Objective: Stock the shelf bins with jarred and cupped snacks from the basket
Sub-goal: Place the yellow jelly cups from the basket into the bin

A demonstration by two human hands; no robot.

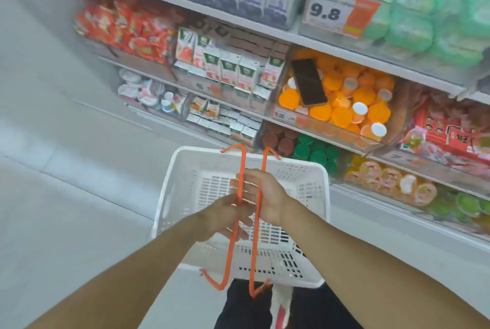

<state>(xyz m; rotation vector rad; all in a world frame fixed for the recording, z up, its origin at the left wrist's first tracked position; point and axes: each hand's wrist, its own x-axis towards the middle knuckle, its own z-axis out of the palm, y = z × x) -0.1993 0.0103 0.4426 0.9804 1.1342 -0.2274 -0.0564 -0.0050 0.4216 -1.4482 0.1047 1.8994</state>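
Note:
A white plastic basket (318, 196) with two orange handles (258, 212) hangs in front of me above the floor; nothing shows inside it. My left hand (225, 218) and my right hand (261, 196) both close around the raised handles, side by side over the basket's middle. On the shelf to the right, a clear bin (342, 132) holds several jars with orange and white lids (342, 116). Below it stand green-lidded jars (315, 152) and brown-lidded jars (278, 143), and further right cupped snacks (392, 180). The picture is blurred.
A dark phone (309, 81) lies on top of the orange-lidded jars. Shelves carry white cartons (233, 71), red packets (127, 28) and green packs (429, 15), with a 9.8 price tag (331, 11). Grey aisle floor (66, 169) spreads to the left. My legs and a shoe (281, 310) show below the basket.

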